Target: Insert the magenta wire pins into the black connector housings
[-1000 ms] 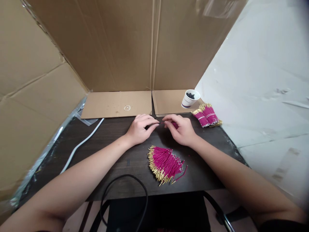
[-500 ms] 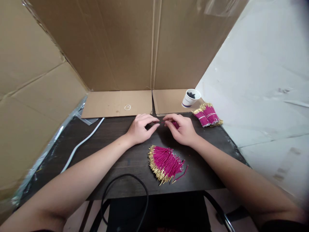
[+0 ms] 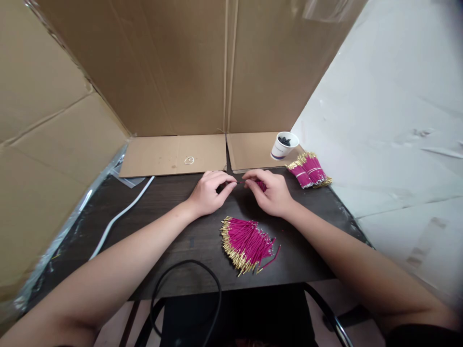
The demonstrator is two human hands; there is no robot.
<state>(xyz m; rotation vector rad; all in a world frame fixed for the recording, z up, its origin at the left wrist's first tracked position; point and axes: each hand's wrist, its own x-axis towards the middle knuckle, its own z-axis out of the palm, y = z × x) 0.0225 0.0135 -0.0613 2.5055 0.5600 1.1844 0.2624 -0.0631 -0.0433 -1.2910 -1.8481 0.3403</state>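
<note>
My left hand [image 3: 213,192] is closed in a pinch above the dark table. A thin magenta wire [image 3: 240,182] spans the small gap between its fingertips and those of my right hand [image 3: 268,192]. That right hand is closed too, pinching the wire, while more magenta wires [image 3: 261,185] show inside its curled fingers. What sits right at the left fingertips is too small to make out. Nearer the table's front, a fanned pile of magenta wires [image 3: 249,241] with gold ends lies below both hands. One bent wire [image 3: 272,259] lies at the pile's right side.
A white paper cup [image 3: 284,146] with small black pieces stands on cardboard at the back right. Beside it lie banded wire bundles [image 3: 310,171]. White loops [image 3: 189,160] rest on the cardboard strip [image 3: 152,156]. A white cable [image 3: 121,217] runs at left; a black cable [image 3: 188,261] loops over the front edge.
The fingertips of my left hand have closed into a tighter pinch at the wire's end. My right hand stays nearly in place. The whole view has shifted slightly.
</note>
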